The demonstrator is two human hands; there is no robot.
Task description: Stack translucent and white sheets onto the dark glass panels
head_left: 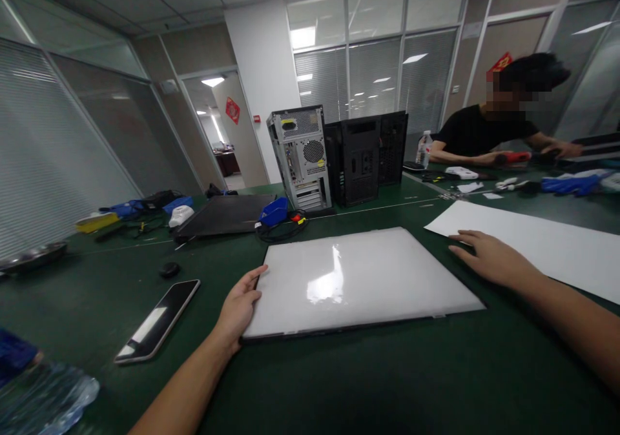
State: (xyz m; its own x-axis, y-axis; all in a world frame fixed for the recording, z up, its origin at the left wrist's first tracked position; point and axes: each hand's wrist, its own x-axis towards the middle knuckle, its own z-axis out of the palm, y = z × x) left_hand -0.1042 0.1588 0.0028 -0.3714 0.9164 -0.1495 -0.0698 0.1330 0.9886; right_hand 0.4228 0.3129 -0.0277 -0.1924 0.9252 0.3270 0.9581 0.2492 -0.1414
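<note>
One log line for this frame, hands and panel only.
left hand: touching left edge of white panel | right hand: flat beside right edge | panel: flat on green table

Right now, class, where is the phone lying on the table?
In the head view the phone lies flat on the green table, left of the left hand and the white panel, with a small black object just beyond it.

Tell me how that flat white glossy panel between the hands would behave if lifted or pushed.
The flat white glossy panel looks thin and wide, so it may flex if lifted by one edge. Its shiny face probably slips under fingers. Lying flat on the green table, it should slide, not tip.
</note>
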